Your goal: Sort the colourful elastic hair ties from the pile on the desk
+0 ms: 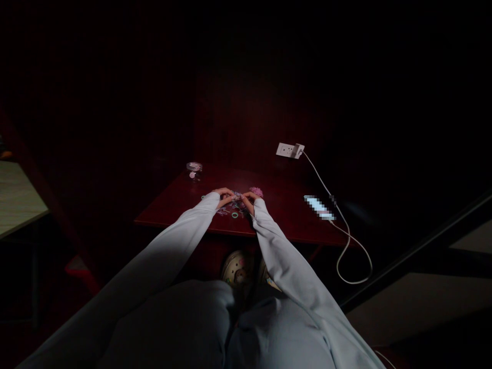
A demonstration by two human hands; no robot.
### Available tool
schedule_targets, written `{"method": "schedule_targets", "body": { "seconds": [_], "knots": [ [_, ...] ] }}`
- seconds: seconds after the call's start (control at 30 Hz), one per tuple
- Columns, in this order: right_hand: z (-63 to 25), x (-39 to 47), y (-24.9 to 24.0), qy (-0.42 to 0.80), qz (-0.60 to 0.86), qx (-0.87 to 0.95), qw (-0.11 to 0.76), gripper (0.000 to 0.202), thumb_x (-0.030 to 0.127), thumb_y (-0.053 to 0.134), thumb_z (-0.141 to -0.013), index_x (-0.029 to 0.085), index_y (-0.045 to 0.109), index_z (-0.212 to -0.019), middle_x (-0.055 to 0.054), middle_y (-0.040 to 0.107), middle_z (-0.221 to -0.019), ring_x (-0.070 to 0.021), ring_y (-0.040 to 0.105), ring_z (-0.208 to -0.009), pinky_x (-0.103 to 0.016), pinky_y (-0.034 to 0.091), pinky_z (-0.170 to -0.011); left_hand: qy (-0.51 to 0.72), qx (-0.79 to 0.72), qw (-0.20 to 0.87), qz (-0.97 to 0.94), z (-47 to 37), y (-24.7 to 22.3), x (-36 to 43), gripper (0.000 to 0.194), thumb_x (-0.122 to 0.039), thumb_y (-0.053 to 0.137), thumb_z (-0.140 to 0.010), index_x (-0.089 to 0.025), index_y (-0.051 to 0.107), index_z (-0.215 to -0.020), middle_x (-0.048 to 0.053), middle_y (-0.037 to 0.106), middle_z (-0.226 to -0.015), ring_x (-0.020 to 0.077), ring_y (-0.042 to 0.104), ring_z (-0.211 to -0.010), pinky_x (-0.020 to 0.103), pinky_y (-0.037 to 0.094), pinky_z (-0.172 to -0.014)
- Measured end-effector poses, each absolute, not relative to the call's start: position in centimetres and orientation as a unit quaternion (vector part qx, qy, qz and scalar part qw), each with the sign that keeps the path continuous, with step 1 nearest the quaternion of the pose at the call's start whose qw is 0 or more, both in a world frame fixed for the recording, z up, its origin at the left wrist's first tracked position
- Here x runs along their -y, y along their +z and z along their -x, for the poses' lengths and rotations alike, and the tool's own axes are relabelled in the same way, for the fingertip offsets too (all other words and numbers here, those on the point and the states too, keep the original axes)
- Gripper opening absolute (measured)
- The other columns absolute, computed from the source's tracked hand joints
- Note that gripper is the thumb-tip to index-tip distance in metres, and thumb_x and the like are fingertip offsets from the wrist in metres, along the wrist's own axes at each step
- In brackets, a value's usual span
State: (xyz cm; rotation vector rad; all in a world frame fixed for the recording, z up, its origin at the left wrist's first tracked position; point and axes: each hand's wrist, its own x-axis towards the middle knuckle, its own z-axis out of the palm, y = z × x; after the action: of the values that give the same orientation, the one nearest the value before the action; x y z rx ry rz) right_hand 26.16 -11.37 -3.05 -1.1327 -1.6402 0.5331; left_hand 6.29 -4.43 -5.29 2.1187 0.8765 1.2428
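My left hand (226,197) and my right hand (250,199) meet near the front of a dark red table. Their fingers are bent inward and closed, fingertips almost touching. Between and under them lies a small pile of thin coloured pieces (223,210), which look like hair ties; whatever the fingertips pinch is too small to make out. A green ring (234,215) lies just in front of the pile. Beside my right hand is a pink, ruffled, flower-like piece (256,192). Part of another small ring (203,197) shows by my left wrist.
A clear lidded jar (194,171) stands at the table's back left. On the right of the red table (161,207) lies a blurred-out phone (320,207). Its white cable (348,230) hangs past the edge and runs to a wall outlet (287,150).
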Motion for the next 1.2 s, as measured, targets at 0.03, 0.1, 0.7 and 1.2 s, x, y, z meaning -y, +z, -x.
{"method": "schedule_targets", "body": {
  "seconds": [0.03,0.1,0.7,1.2],
  "knots": [
    [-26.1,11.4,-3.0,0.226,0.470,0.681,0.515,0.045,0.066,0.068,-0.085,0.021,0.072,-0.084,-0.003,0.064,-0.073,-0.0167,0.057,-0.065,-0.030,0.047,-0.062,0.460,-0.323,0.265,-0.784,-6.3,-5.3,4.5,0.040,-0.057,0.070,-0.083,-0.019,0.077,-0.086,0.000,0.065,-0.072,0.0131,0.049,-0.062,0.024,0.037,-0.058],
    [-26.1,11.3,-2.9,0.232,0.473,0.677,0.515,0.047,0.068,0.068,-0.084,0.021,0.072,-0.083,-0.003,0.063,-0.072,-0.0165,0.057,-0.065,-0.030,0.046,-0.061,0.466,-0.319,0.264,-0.782,-6.4,-5.3,4.6,0.040,-0.058,0.071,-0.082,-0.019,0.078,-0.085,0.001,0.067,-0.073,0.0135,0.050,-0.063,0.024,0.039,-0.059],
    [-25.2,10.6,-3.0,0.267,0.497,0.623,0.542,0.047,0.068,0.075,-0.081,0.022,0.069,-0.072,0.000,0.057,-0.062,-0.0154,0.052,-0.059,-0.030,0.046,-0.056,0.455,-0.292,0.257,-0.801,-6.5,-5.7,4.1,0.033,-0.051,0.073,-0.086,-0.019,0.080,-0.084,0.004,0.077,-0.082,0.0147,0.059,-0.068,0.025,0.045,-0.063],
    [-25.6,9.7,-4.1,0.265,0.487,0.637,0.536,0.054,0.076,0.073,-0.076,0.023,0.066,-0.074,0.000,0.056,-0.064,-0.0162,0.053,-0.060,-0.031,0.045,-0.057,0.463,-0.290,0.254,-0.798,-6.5,-5.3,4.7,0.025,-0.042,0.075,-0.085,-0.018,0.079,-0.082,0.003,0.073,-0.080,0.0132,0.056,-0.067,0.024,0.043,-0.063]
  ]
}}
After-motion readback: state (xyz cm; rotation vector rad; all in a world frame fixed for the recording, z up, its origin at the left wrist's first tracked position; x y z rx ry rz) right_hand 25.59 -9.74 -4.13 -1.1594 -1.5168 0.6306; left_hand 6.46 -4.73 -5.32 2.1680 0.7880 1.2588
